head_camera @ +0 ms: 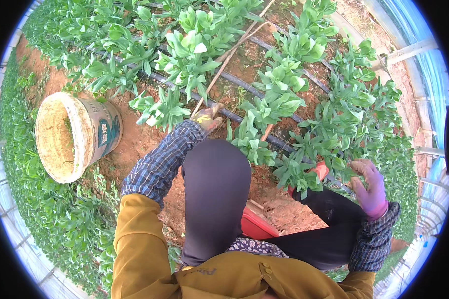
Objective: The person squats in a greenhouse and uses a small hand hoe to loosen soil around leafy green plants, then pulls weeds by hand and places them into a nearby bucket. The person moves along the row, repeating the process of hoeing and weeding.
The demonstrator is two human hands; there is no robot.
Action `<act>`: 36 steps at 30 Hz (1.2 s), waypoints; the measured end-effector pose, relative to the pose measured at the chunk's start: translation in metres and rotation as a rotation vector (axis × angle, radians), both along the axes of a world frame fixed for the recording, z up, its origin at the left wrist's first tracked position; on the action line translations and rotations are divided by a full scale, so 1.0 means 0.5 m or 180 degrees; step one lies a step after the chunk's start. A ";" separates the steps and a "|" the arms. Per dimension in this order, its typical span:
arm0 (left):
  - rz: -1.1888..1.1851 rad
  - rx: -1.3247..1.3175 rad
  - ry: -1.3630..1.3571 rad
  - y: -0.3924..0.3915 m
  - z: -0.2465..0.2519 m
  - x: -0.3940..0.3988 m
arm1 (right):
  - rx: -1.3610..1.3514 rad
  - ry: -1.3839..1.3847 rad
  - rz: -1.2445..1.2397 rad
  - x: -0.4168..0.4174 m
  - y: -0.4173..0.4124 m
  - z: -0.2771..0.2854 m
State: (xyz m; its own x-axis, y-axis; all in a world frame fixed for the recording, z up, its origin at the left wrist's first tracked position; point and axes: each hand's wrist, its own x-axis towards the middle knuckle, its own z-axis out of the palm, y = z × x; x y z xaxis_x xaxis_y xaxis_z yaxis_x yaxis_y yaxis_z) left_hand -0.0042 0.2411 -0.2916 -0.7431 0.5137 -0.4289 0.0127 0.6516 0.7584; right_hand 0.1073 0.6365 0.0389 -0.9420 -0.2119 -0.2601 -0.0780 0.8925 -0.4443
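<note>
My left hand [208, 117], in a soiled glove with a yellow patch, reaches past my knee to the soil at the foot of a thin wooden stick [224, 64]. Whether its fingers grip the stick or a weed cannot be told. Beside it grows a broad-leaved green plant [162, 108]. My right hand [369, 187], in a purple-pink glove, is raised over the leaves at the right with its fingers apart and nothing seen in it. Leafy plants [331, 130] stand just left of it.
Black drip pipes [243, 85] run between the plant rows. A dirty white plastic bucket [78, 136] lies tilted on the red soil at the left. Under me is a red object [257, 223], perhaps a stool. A greenhouse frame with plastic film [411, 52] borders the bed at the right.
</note>
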 end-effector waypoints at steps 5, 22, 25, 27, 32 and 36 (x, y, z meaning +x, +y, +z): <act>0.0104 -0.0031 0.0532 0.129 -0.017 -0.105 | 0.0244 -0.0140 0.0090 -0.013 -0.001 0.001; 0.1424 -0.0137 0.0227 0.179 -0.019 -0.292 | 0.0083 -0.0374 -0.0071 -0.006 0.026 0.000; 0.0836 -0.0719 0.0829 0.204 -0.031 -0.307 | 0.0064 -0.0468 -0.0002 -0.012 0.032 -0.003; 0.0555 -0.0985 0.0598 0.213 -0.044 -0.319 | 0.0070 -0.0513 0.0032 -0.018 0.035 -0.009; 0.1153 -0.0212 0.0462 0.200 -0.077 -0.346 | -0.0119 -0.0751 -0.0046 -0.030 0.039 -0.012; 0.3105 0.2235 -0.1362 0.201 -0.081 -0.354 | -0.0103 -0.0787 -0.0051 -0.031 0.041 -0.012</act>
State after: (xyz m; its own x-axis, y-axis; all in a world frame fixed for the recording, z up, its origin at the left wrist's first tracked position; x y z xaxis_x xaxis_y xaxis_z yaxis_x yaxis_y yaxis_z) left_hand -0.1811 0.3417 -0.3323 -0.8091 0.0479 -0.5857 -0.5726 -0.2883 0.7675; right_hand 0.0918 0.6572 0.0327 -0.8539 -0.2093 -0.4764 0.0507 0.8778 -0.4764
